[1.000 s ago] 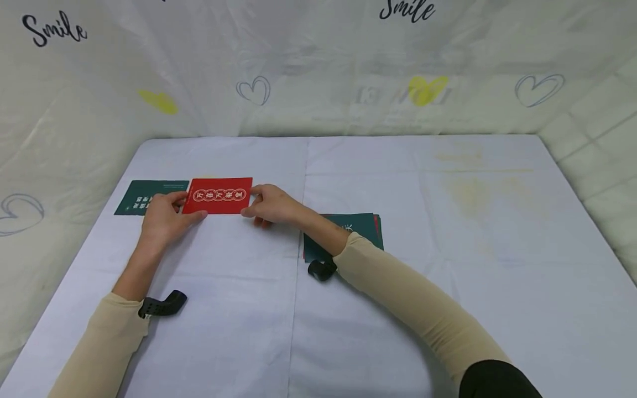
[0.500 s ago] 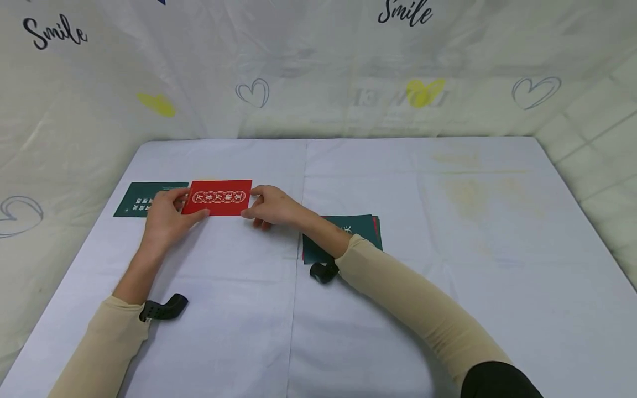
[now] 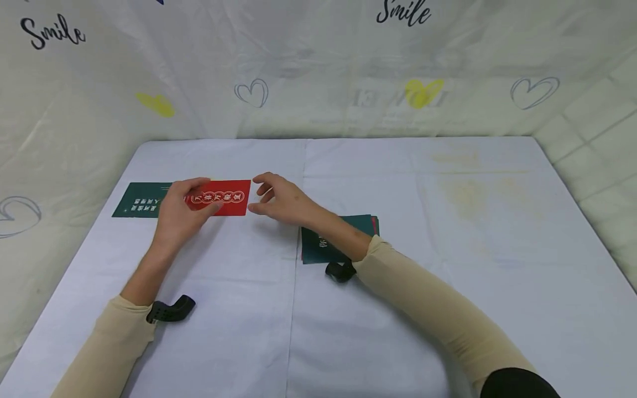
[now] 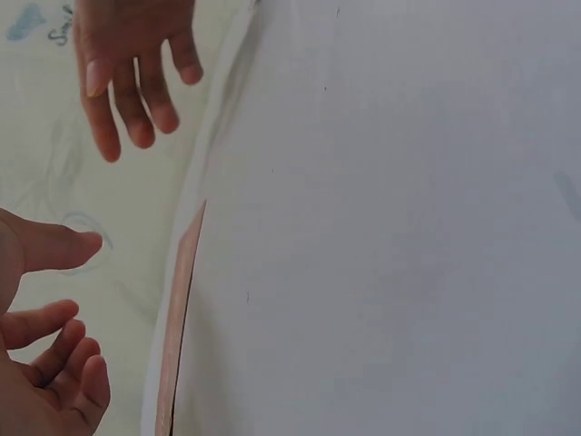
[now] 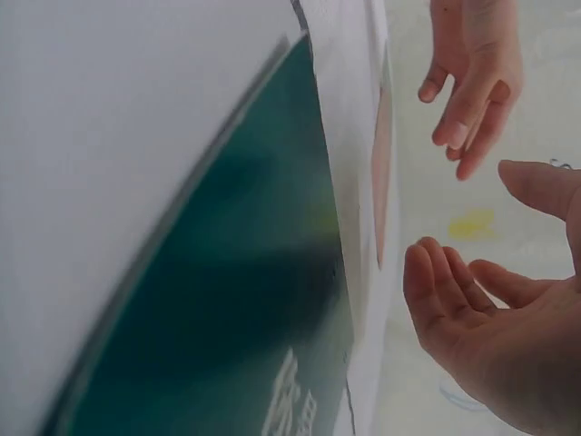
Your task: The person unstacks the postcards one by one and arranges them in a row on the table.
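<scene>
A red card [image 3: 233, 198] with white lettering lies flat on the white table, beside a green card [image 3: 141, 200] on its left. My left hand [image 3: 180, 213] is over the left part of the red card, thumb and fingers spread apart; in the left wrist view this hand [image 4: 45, 345] appears clear of the card. Just off the card's right edge is my right hand [image 3: 283, 199], fingers loosely bent and holding nothing. Under my right forearm lies a stack of cards [image 3: 316, 246], green on top with a red edge showing. The right forearm covers part of the stack.
The white-covered table [image 3: 448, 309] reaches to a pale curtain [image 3: 318, 66] printed with hearts and lettering behind it. Each wrist wears a black camera mount, such as the left one [image 3: 171, 309].
My left hand has shifted right over the red card, uncovering more of the green card. My right hand has come off the red card's right edge and opened slightly. The cards stay in place.
</scene>
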A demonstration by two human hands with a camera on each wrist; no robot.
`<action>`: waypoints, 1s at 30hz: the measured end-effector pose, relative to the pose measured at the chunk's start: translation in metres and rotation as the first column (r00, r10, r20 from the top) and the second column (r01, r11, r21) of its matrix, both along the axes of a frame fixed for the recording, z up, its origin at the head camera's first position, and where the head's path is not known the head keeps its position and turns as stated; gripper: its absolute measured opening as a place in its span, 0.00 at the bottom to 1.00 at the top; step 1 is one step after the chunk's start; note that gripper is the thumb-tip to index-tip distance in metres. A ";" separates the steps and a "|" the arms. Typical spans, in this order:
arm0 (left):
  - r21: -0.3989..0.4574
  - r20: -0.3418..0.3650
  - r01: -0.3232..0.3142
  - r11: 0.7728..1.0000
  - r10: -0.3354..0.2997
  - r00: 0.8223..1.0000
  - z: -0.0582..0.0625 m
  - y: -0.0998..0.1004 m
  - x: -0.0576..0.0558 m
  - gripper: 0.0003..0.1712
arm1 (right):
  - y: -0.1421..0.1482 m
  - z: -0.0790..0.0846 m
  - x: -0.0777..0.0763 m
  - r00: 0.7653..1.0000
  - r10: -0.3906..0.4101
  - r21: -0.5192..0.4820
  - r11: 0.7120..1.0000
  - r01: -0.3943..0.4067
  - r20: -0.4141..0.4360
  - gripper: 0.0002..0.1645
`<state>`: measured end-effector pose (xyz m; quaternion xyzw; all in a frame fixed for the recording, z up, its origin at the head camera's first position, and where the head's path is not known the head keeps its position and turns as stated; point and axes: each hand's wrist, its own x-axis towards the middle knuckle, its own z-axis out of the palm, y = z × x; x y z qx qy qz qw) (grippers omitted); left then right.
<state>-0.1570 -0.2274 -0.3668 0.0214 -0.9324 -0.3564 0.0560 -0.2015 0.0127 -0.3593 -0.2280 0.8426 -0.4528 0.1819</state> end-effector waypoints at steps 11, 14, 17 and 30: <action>0.049 -0.022 0.066 0.997 -0.065 0.998 -0.003 0.018 0.000 0.39 | 0.032 0.002 0.010 0.995 -0.004 -0.063 0.998 -0.002 -0.104 0.39; 0.051 -0.027 0.083 0.995 -0.082 0.996 -0.004 0.024 -0.001 0.38 | 0.040 0.004 0.013 0.993 -0.010 -0.080 0.997 0.001 -0.114 0.39; 0.048 -0.033 0.106 0.993 -0.104 0.994 -0.006 0.030 -0.001 0.39 | 0.048 0.007 0.016 0.990 -0.015 -0.078 0.997 0.005 -0.138 0.38; 0.069 -0.038 0.220 0.973 -0.218 0.975 -0.013 0.057 -0.001 0.38 | 0.088 0.010 0.028 0.981 -0.044 -0.084 0.996 0.029 -0.189 0.37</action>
